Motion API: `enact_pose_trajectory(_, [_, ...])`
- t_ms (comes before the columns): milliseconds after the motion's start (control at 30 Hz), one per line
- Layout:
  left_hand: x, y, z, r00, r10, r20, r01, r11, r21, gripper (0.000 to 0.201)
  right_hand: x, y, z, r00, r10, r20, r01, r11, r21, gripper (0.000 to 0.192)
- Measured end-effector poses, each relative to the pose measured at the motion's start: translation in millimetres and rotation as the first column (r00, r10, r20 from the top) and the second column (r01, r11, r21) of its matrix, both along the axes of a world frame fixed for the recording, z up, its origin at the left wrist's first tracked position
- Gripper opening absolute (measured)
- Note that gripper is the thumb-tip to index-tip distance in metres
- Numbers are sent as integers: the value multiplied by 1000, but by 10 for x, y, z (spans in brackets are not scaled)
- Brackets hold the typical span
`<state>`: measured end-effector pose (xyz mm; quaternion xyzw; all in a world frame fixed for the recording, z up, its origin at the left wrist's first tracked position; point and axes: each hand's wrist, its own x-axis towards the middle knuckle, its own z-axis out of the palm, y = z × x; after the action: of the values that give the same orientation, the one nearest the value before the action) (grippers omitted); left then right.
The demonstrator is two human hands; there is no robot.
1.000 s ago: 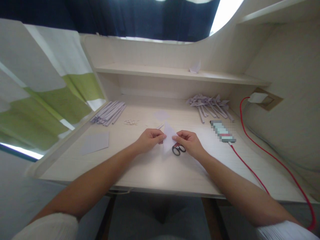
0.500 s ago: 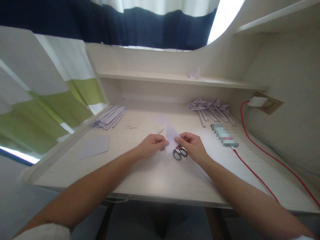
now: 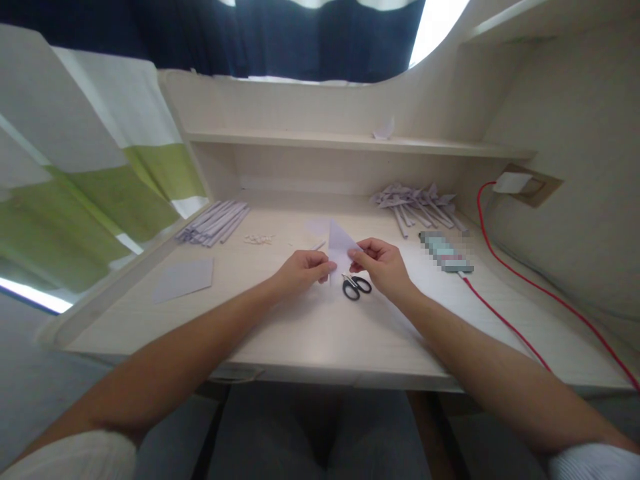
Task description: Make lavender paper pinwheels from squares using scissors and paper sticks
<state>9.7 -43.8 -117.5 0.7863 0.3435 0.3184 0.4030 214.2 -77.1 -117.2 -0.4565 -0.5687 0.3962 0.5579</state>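
A flat lilac sheet (image 3: 183, 279) lies at nine o'clock on the desk (image 3: 310, 333), rolled paper sticks (image 3: 215, 223) beyond it. At centre, the left hand (image 3: 303, 269) and right hand (image 3: 383, 263) each pinch a folded paper triangle (image 3: 340, 247), seemingly mid-fold. Scissors (image 3: 355, 287) lie beneath. Finished pinwheels (image 3: 417, 203) sit at one o'clock.

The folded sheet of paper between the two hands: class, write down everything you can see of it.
The folded sheet of paper is pale lilac-white, thin and matte, creased into a pointed, roughly triangular shape. It is held just above the light wooden desk, tilted, its point toward the shelf. The left hand pinches its lower left edge; the right hand pinches its right edge. Black-handled scissors lie on the desk just below it; contact cannot be told.
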Motion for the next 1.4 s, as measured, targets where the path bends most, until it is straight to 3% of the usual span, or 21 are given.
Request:
enact_pose_trajectory(167, [-48,22,-8,999,-39,-17,39,999,-37,35,-16,-6,2,999,19,-32,-20,999,-35,31])
enact_pose_trajectory(400, [-176,14,91,956,-278,-91,247,934,-258,30,9,-33,0,986,166,10,-164,980,-108,17])
enact_pose_trajectory(600, [-177,118,46,982,-185,43,189,976,-109,38,7,-52,11,979,201,18,-197,972,-131,16])
enact_pose_trajectory(733, [-153,121,-9,988,-144,52,149,985,-92,37,-5,-43,33,982,184,39,-177,973,-147,15])
enact_pose_trajectory(933, [-87,46,-127,989,-90,119,110,979,-172,34,-23,-71,3,976,215,29,-206,961,-183,15])
enact_pose_trajectory(1133, [-186,-63,-250,979,-84,188,131,958,-256,29,-73,-197,35,964,265,35,-249,937,-245,13])
enact_pose_trajectory(1233, [-221,-70,-267,961,-61,268,140,948,-286,22,-102,-210,62,960,271,67,-245,933,-265,13])
enact_pose_trajectory(1400, [-202,-42,-240,936,-19,353,146,929,-339,19,-98,-165,-31,973,230,-31,-230,935,-271,15])
